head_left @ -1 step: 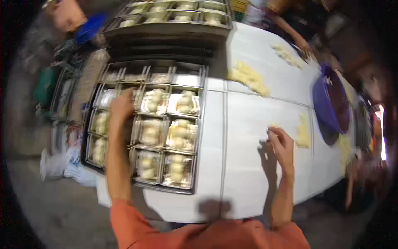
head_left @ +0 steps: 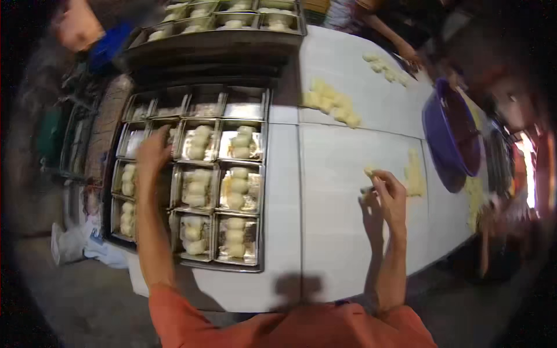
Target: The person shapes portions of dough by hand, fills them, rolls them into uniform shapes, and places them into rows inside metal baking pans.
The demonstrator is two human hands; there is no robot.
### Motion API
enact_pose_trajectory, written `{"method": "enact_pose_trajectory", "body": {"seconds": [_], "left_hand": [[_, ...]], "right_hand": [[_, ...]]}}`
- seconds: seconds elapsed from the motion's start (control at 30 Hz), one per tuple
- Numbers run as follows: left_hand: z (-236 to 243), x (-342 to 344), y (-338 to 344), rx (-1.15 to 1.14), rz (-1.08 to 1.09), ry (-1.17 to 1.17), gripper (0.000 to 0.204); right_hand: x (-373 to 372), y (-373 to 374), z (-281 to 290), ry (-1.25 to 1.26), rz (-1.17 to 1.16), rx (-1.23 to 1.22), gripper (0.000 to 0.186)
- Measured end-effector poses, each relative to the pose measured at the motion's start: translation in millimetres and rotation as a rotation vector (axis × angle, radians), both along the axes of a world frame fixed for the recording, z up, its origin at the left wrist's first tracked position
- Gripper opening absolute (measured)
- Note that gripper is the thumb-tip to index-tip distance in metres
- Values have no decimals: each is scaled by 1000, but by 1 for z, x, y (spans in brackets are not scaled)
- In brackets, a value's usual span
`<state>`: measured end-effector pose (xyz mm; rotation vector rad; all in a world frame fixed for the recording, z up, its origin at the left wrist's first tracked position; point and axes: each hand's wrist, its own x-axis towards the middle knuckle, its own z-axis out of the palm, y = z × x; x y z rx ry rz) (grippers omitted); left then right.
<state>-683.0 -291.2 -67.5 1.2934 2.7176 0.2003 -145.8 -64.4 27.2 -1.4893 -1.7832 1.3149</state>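
My left hand (head_left: 154, 148) reaches down into a metal loaf tin in the second row from the far end. Pale dough shows beside its fingers; their tips are hidden, so I cannot tell whether they grip any. Rounded dough balls (head_left: 234, 235) lie in rows inside the nearer tins (head_left: 257, 191), while the far-row tins (head_left: 243, 110) hold none. Over the white table (head_left: 342, 232) my right hand (head_left: 390, 194) is closed in a pinch, with a small yellowish dough piece (head_left: 369, 171) at its fingertips.
Cut dough pieces lie in a cluster (head_left: 331, 103), a strip (head_left: 413, 174) and a farther group (head_left: 386, 69). A purple basin (head_left: 444, 139) stands at the right. More filled tins (head_left: 235, 22) sit beyond. Another person's hand (head_left: 409, 55) works at the far edge.
The whole scene has shifted a little to the left in view. My left hand stays at the same tin. My right hand still pinches the dough piece, which now shows more clearly.
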Motion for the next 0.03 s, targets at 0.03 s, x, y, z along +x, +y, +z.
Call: {"method": "enact_pose_trajectory", "body": {"seconds": [0.03], "left_hand": [[-7,-20,8,-118,51,62,70]], "right_hand": [[16,6,-8,-2,-92,74,27]]}}
